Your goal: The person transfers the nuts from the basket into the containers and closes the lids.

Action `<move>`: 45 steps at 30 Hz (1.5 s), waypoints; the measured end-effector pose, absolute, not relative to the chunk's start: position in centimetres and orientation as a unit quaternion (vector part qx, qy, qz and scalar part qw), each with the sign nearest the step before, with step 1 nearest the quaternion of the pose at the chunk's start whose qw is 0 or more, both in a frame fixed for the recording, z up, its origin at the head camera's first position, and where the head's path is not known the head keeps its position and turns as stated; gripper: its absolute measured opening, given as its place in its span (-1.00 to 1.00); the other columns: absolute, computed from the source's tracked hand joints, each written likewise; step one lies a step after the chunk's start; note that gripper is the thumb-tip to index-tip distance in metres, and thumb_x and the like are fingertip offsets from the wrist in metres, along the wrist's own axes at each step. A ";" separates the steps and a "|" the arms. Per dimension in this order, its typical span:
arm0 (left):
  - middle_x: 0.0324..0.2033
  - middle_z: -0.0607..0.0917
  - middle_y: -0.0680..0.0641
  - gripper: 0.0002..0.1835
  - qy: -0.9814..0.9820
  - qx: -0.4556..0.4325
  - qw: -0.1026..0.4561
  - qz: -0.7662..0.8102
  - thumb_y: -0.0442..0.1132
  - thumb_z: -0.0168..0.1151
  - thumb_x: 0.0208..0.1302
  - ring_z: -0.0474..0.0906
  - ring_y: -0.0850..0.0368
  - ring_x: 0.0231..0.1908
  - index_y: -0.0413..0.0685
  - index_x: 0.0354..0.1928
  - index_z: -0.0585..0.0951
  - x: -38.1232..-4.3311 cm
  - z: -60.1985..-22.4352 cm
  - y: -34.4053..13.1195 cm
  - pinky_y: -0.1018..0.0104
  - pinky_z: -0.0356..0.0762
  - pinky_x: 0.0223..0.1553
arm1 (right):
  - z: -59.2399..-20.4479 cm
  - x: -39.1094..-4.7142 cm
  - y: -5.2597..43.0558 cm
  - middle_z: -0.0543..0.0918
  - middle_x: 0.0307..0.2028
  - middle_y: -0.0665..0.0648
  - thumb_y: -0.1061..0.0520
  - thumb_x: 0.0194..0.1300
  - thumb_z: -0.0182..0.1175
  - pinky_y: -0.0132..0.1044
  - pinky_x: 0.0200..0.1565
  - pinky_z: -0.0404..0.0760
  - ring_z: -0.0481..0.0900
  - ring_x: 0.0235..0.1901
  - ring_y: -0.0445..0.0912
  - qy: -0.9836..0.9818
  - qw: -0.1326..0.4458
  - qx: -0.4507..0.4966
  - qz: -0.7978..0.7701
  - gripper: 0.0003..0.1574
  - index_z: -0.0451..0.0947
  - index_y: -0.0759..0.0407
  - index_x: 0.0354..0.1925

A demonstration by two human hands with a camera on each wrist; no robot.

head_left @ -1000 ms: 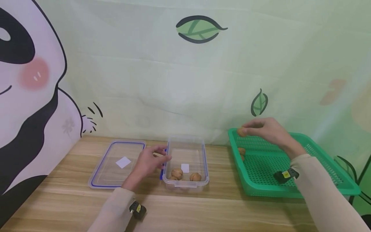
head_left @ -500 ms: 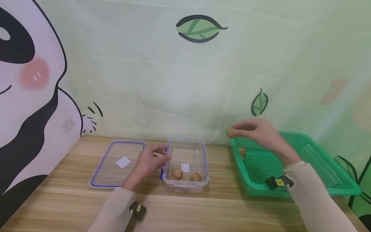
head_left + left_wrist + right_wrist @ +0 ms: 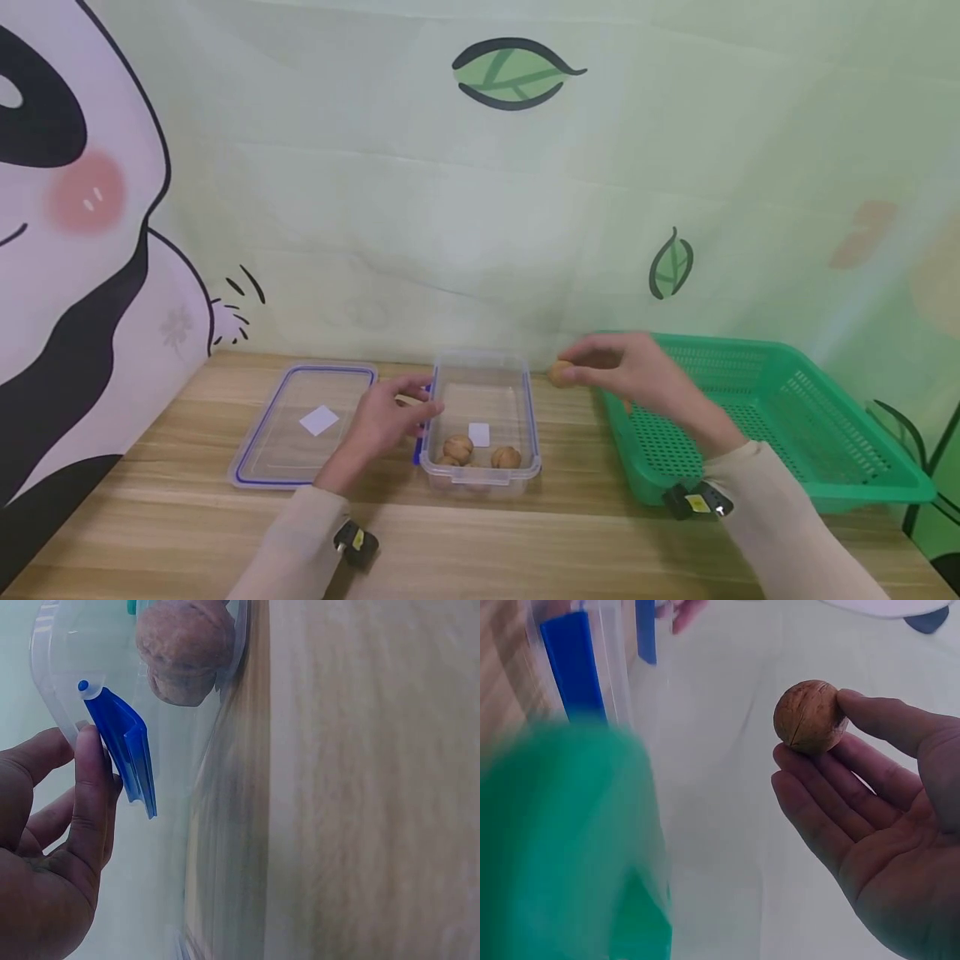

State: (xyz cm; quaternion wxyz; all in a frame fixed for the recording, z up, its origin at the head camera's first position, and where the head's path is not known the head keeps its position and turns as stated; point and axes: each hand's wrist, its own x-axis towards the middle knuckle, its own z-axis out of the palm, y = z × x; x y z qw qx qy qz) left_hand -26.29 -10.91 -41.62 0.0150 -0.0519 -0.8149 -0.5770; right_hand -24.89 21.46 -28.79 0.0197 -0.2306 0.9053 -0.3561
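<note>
A walnut (image 3: 560, 373) is pinched between the thumb and fingertips of my right hand (image 3: 633, 375), in the air between the green basket and the clear plastic box. The right wrist view shows this walnut (image 3: 808, 717) at the fingertips. My left hand (image 3: 386, 417) holds the left rim of the box (image 3: 480, 475) with thumb and fingers, beside a hanging blue latch (image 3: 124, 742). Several walnuts (image 3: 506, 457) lie at the near end of the box, around a white square label (image 3: 478, 434).
The green perforated basket (image 3: 757, 492) stands at the right; a bit of walnut shows near its left wall, partly behind my hand. A blue-edged clear lid (image 3: 330, 458) lies flat at the left. A printed cloth backdrop (image 3: 360, 208) hangs behind the wooden table (image 3: 450, 550).
My right hand has carried the walnut left and down, from above the basket's far left corner past its edge toward the box. The left hand stays in place at the box.
</note>
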 end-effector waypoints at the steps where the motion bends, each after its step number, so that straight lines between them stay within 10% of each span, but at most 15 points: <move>1: -0.13 0.65 -0.16 -0.47 -0.815 -0.052 0.016 -0.577 -0.29 0.40 0.17 0.65 0.09 -0.50 -0.15 0.20 0.54 -26.3 -41.7 -10.9 0.12 0.72 -0.39 | -28.9 -24.7 21.1 0.70 -0.17 -0.16 -0.27 0.17 0.32 -0.15 -0.43 0.67 0.64 -0.23 -0.09 0.902 0.023 -0.236 -0.360 -0.62 0.65 -0.24 -0.06; 5: -0.13 0.65 -0.16 -0.47 -0.815 -0.051 0.017 -0.577 -0.29 0.41 0.16 0.65 0.09 -0.50 -0.14 0.20 0.54 -26.3 -41.7 -11.0 0.12 0.72 -0.39 | -29.7 -24.3 19.9 0.69 -0.17 -0.13 -0.19 0.19 0.34 -0.21 -0.07 0.65 0.64 -0.13 -0.20 0.892 0.020 -0.268 -0.363 -0.65 0.67 -0.15 -0.08; 45: -0.12 0.65 -0.15 -0.46 -0.816 -0.049 0.011 -0.576 -0.27 0.41 0.16 0.66 0.09 -0.48 -0.14 0.21 0.53 -26.2 -41.6 -11.0 0.15 0.72 -0.38 | -35.3 -23.5 15.5 0.71 -0.19 -0.13 0.03 0.25 0.33 -0.19 -0.10 0.66 0.64 -0.15 -0.17 0.885 0.062 -0.383 -0.257 -0.82 0.71 0.01 -0.16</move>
